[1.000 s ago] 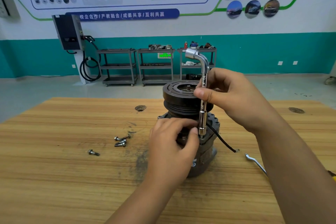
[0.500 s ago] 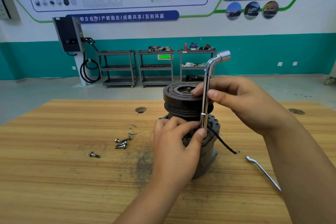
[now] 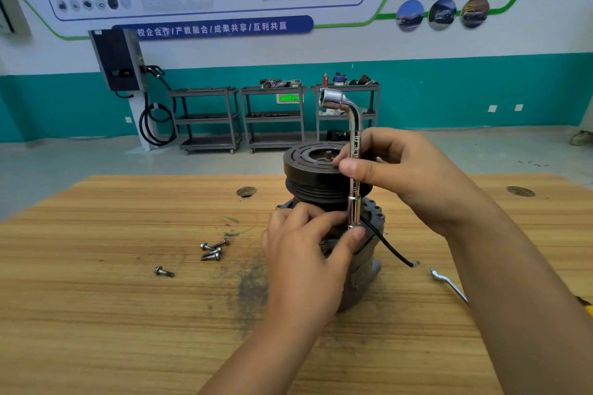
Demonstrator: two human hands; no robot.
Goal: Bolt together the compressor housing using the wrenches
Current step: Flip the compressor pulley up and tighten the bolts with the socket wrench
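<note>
The compressor (image 3: 321, 176) stands upright mid-table, its black pulley on top and grey housing below. A chrome L-shaped socket wrench (image 3: 354, 151) stands vertical on the housing's right flange, its bent head pointing left. My right hand (image 3: 394, 167) pinches the wrench shaft between thumb and fingers. My left hand (image 3: 308, 253) grips the housing, its thumb against the wrench's lower socket. The bolt under the socket is hidden. Three loose bolts (image 3: 213, 248) lie in a cluster left of the compressor, and one more bolt (image 3: 163, 272) lies further left.
A flat wrench (image 3: 447, 285) lies on the wooden table (image 3: 96, 314) at the right, partly behind my right forearm. A black cable (image 3: 390, 247) trails from the compressor to the right. Two round holes mark the tabletop. Shelving carts stand by the far wall.
The wrench's bent head pointed left, swung to the right, and now points left again, turned by my right hand. My left hand has stayed on the housing.
</note>
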